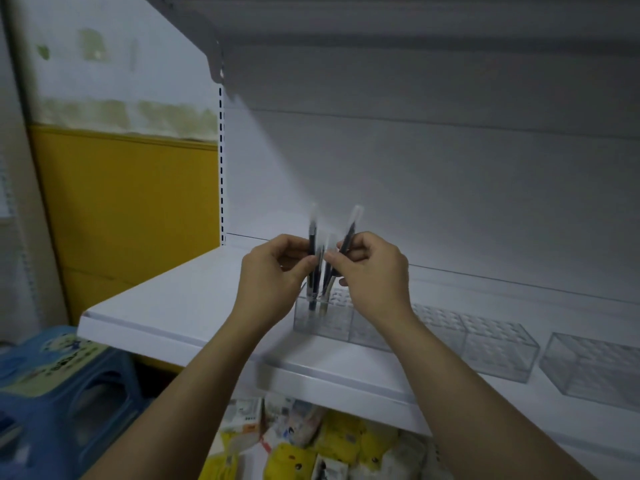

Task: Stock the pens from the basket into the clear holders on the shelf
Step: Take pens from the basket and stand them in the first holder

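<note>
Pens [312,239] tip-down in leftmost clear holder [320,323]

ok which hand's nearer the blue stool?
Left. The left hand, pinching a pen, is up and right of the blue stool; the right hand, pinching another pen, is further right again.

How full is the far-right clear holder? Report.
Empty where visible: the far-right holder shows only its slot grid through clear walls, no pens. Its right end is cropped.
</note>
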A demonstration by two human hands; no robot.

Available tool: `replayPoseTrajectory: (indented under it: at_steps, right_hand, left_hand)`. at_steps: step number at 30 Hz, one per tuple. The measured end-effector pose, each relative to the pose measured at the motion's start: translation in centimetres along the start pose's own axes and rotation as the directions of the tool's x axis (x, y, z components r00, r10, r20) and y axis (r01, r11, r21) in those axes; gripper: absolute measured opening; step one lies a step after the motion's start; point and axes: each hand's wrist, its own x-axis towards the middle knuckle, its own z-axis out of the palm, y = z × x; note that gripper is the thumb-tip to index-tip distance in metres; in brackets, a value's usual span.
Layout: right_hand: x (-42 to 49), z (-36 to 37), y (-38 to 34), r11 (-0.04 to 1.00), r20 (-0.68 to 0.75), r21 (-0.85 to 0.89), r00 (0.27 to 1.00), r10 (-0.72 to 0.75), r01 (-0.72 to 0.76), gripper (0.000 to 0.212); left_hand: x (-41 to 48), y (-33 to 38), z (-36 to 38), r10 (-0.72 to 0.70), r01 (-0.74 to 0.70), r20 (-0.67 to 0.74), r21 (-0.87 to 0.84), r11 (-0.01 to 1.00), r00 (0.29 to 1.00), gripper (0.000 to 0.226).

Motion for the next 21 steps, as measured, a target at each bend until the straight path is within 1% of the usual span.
replayPoseTrajectory:
  at_steps: [2, 6, 10, 14, 18, 21]
  right_hand:
    - [0.0, 0.0, 0.1, 0.996, 0.034, -0.084, 0.999, -0.017, 0.020, 0.013]
    - [-0.7, 0.6, 0.2, 0.956, 0.164, -0.288, 0.986, -0.006, 0.054, 0.019]
    - [-1.2, 0.7, 0.3, 0.879, 0.256, -0.462, 0.967, 0.003, 0.119, 0.023]
    - [-1.2, 0.9, 0.1, 0.824, 0.261, -0.546, 0.965, -0.007, 0.154, 0.025]
    - [-0.9, 0.5, 0.0, 0.838, 0.288, -0.536, 0.955, 0.066, 0.104, 0.027]
    - [-0.9, 0.5, 0.0, 0.829, 0.291, -0.551, 0.953, 0.080, 0.099, 0.027]
  left_hand:
    - [-0.3, -0.8, 0.1, -0.006, 0.006, 0.026, 0.010, 1.000, 1.000, 0.013]
    - [-1.0, -2.5, 0.5, -0.026, 0.024, 0.035, 0.043, 0.999, 0.999, 0.016]
    - [-1.2, -2.7, 0.6, -0.020, 0.019, 0.031, 0.044, 0.999, 0.999, 0.016]
    - [-0.9, -2.4, 0.5, 0.006, -0.012, 0.076, 0.074, 0.997, 0.997, 0.016]
    - [-0.6, -2.5, 0.2, 0.004, -0.030, 0.164, 0.154, 0.988, 0.986, 0.015]
    - [-0.9, -2.7, 0.3, -0.013, -0.010, 0.145, 0.158, 0.987, 0.989, 0.014]
